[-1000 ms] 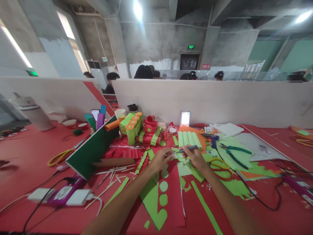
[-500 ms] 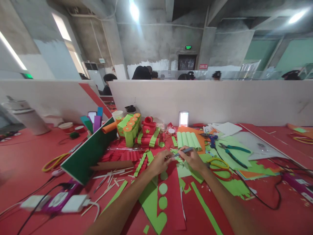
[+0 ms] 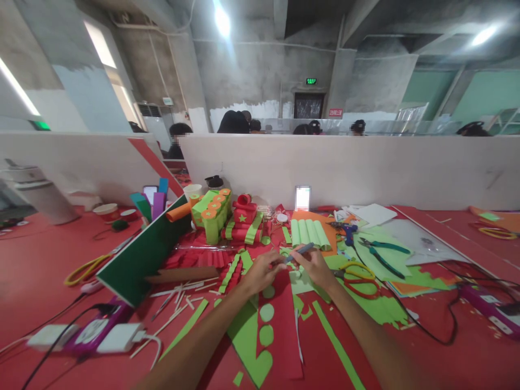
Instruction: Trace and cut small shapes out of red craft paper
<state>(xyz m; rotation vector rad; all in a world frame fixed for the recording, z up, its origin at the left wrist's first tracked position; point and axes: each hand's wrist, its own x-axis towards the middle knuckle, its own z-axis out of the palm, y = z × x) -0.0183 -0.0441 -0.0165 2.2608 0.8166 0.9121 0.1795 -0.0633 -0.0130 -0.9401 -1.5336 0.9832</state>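
My right hand (image 3: 312,265) is closed around a slim grey pen (image 3: 299,252), which slants down to the left. Its lower end meets the fingertips of my left hand (image 3: 263,271), which are pinched together; what they hold is too small to make out. Below both hands lies a long red paper strip (image 3: 286,325). Beside its left edge, several light green paper discs (image 3: 266,312) form a column over a green sheet (image 3: 244,330). A pale green sheet of joined rolls (image 3: 311,234) rests just beyond my right hand.
Yellow-and-red scissors (image 3: 359,279), teal-handled pliers (image 3: 385,254) and a blue glue gun (image 3: 349,232) lie at right. Green and red paper models (image 3: 211,216) stand behind a leaning green board (image 3: 142,260). Power strips (image 3: 97,327) and cables flank the table; a white partition (image 3: 345,168) runs behind.
The whole view has shifted slightly. Both hands stay together around the pen, with only a small change in the pen's tilt.
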